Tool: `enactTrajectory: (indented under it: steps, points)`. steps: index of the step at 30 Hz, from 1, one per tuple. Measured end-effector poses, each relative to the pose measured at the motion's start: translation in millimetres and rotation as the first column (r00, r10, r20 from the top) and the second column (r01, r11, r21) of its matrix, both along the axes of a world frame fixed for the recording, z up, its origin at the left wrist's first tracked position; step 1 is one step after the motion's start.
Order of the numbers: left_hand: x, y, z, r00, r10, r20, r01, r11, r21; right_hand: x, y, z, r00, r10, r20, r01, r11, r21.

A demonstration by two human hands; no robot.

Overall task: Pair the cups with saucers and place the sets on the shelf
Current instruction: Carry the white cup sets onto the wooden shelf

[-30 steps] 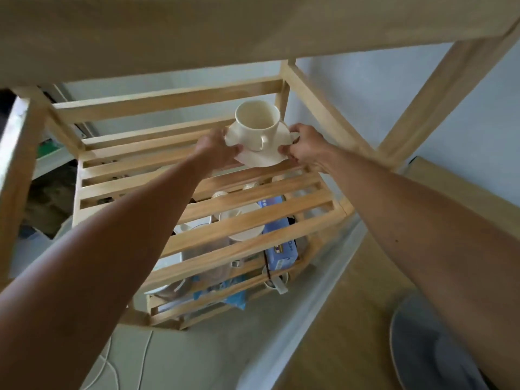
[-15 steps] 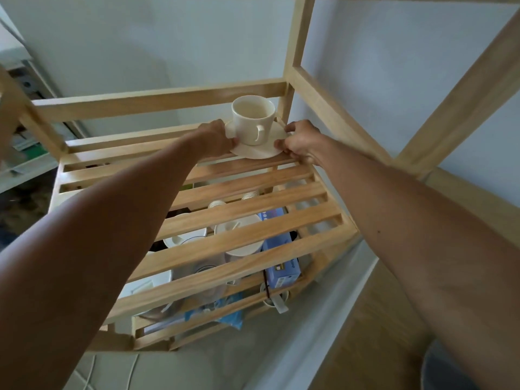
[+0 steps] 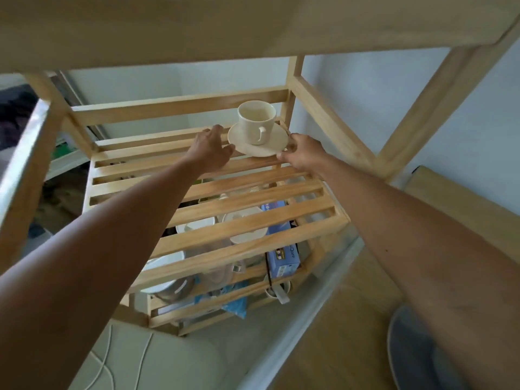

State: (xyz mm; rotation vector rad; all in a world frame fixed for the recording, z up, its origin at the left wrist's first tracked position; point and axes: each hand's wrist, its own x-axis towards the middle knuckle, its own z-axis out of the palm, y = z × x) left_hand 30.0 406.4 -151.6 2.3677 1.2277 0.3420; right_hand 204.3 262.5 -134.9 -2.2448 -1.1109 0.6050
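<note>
Cup (image 3: 256,121) upright on saucer (image 3: 258,139), upper centre, on slatted shelf (image 3: 247,205) — right hand (image 3: 302,154) pinches saucer rim; left hand (image 3: 211,149) open, just beside.

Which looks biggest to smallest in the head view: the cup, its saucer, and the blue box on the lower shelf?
1. Blue box, though slats hide parts of it and it lies on a lower shelf, so true size is unsure.
2. Saucer, clearly wider than the cup on it.
3. Cup, smallest.
</note>
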Motion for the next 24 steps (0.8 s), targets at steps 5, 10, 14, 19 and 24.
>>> enactTrajectory:
  steps: [5, 10, 14, 19, 24]
  points:
    - [-39, -52, 23, 0.998, -0.068, 0.001, 0.068, 0.998, -0.015, -28, -50, 28, 0.992, 0.126, 0.032, -0.124, 0.991, -0.060]
    - [-77, -123, 60, 0.990, -0.135, 0.045, 0.135, 0.991, -0.007, -61, -118, 71, 0.991, 0.133, 0.032, -0.132, 0.990, -0.047]
    - [-105, -187, 94, 0.981, -0.151, 0.118, 0.154, 0.988, -0.022, -87, -183, 105, 0.994, 0.108, 0.005, -0.108, 0.994, 0.025]
    - [-135, -268, 131, 0.970, -0.127, 0.207, 0.151, 0.983, -0.105, -116, -269, 146, 0.993, 0.114, 0.036, -0.116, 0.992, 0.049]
    - [-152, -341, 152, 0.968, -0.154, 0.200, 0.174, 0.981, -0.084, -138, -354, 172, 0.998, 0.057, 0.017, -0.059, 0.995, 0.083]
